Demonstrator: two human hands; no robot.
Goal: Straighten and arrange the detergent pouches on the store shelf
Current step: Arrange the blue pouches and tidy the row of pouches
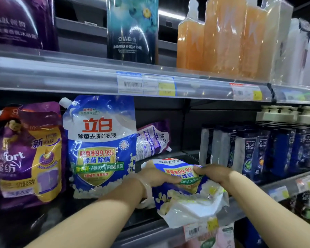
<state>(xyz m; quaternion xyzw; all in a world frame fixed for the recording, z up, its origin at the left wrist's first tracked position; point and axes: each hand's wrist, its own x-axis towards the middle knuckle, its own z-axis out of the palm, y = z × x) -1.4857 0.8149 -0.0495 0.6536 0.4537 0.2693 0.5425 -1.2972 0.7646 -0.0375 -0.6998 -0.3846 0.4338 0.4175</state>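
A blue-and-white detergent pouch lies crumpled on the middle shelf's front edge, its bottom hanging over the rail. My left hand grips its left side and my right hand pinches its upper right part. A second blue-and-white pouch stands upright just to the left. Behind my hands a purple pouch lies on its side, tilted against the standing blue one. Further left, purple and gold softener pouches stand leaning.
Dark shampoo bottles stand in rows right of the held pouch. The shelf rail carries price tags. Above, the upper shelf holds an orange bottle pack, a dark blue bottle and a purple one.
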